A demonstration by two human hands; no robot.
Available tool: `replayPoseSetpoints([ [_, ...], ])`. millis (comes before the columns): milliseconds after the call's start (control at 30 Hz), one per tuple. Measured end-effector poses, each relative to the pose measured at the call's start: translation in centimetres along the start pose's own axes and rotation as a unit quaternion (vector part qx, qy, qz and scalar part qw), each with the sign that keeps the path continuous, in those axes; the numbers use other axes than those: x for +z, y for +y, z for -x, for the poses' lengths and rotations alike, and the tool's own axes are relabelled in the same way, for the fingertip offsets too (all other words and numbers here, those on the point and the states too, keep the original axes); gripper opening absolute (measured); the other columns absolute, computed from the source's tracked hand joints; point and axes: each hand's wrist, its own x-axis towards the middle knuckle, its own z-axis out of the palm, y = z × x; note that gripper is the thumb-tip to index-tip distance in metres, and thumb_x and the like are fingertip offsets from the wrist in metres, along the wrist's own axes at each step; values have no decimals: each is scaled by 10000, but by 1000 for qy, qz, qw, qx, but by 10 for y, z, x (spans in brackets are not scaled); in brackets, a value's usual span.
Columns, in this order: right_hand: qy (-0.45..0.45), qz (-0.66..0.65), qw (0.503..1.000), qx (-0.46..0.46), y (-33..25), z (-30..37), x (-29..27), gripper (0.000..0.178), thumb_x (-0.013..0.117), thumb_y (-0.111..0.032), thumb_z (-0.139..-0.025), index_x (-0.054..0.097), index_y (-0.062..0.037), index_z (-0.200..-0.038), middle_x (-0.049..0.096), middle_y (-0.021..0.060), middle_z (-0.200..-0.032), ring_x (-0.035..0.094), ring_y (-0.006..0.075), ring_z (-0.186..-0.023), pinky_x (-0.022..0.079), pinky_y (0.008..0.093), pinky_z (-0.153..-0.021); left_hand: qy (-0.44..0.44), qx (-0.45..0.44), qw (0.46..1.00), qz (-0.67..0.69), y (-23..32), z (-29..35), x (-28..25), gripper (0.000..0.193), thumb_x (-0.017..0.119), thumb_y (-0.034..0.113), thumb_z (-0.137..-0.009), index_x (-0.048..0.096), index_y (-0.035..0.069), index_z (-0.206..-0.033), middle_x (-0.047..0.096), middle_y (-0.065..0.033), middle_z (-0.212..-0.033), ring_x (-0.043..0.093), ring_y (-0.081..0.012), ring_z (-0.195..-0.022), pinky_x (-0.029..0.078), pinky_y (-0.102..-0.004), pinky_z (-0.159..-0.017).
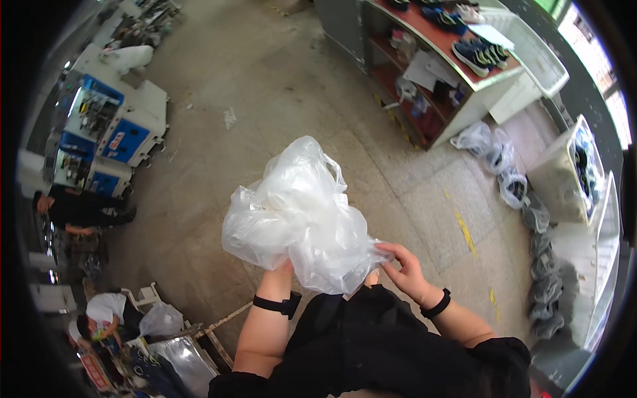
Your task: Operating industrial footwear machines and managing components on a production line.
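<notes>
A large, crumpled bundle of translucent white plastic bags [298, 205] hangs in front of my body, above the floor. My left hand [284, 267] goes under its near left side and holds it up; the plastic hides those fingers. At the bundle's right edge, my right hand [406, 270] pinches a gathered corner of thin plastic between thumb and fingers. Through the film I cannot make out anything inside. Both wrists wear black bands.
Shoes [479, 56] stand on a red-topped shelf unit [431, 109] at the far right. Several bagged shoes [514, 189] line the floor beside white bins [564, 176]. Blue-and-white machines [126, 139] and a standing person [86, 209] are at left; another person [109, 315] sits lower left, near a cart [219, 345].
</notes>
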Motion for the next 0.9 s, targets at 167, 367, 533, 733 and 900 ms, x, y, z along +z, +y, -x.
replayPoseSetpoints([
  [167, 95, -54, 994, 0, -13, -41, 10, 565, 625, 13, -809, 449, -84, -1338, 413, 103, -1325, 566, 208, -1081, 464, 314, -893, 58, 121, 991, -10, 43, 28, -5, 455, 455, 356, -990, 449, 34, -1311, 533, -149, -1253, 538, -273, -1139, 466, -433, -962],
  [367, -45, -58, 994, -79, -63, -112, 49, 692, 653, -43, -815, 326, -89, -1424, 325, 112, -1418, 538, 226, -1159, 451, 355, -945, 110, 226, 968, -17, 92, 40, -40, 444, 452, 345, -993, 451, 34, -1309, 535, -147, -1250, 541, -272, -1135, 468, -431, -961],
  [533, -109, -71, 984, -123, -115, -200, 111, 693, 645, -132, -871, 281, -67, -1458, 328, 118, -1457, 489, 247, -1230, 406, 380, -1009, 93, 270, 958, -33, 109, 20, -72, 434, 450, 336, -995, 452, 34, -1307, 536, -145, -1247, 543, -271, -1131, 470, -430, -961],
  [733, -56, -162, 985, 31, -92, -348, 145, 303, 503, -189, -978, 527, -41, -1241, 609, 31, -1083, 569, 152, -967, 469, 297, -858, 62, 314, 946, -40, 174, -28, -130, 425, 448, 326, -997, 453, 33, -1305, 538, -143, -1244, 546, -270, -1127, 471, -428, -961],
  [900, 140, -390, 910, 21, -129, -441, 98, 248, 498, -182, -946, 597, -52, -1133, 634, 43, -1025, 605, 183, -970, 495, 301, -851, 26, 293, 882, 368, 263, -83, -192, 456, 445, 346, -987, 463, 29, -1315, 541, -129, -1259, 532, -241, -1156, 476, -367, -963],
])
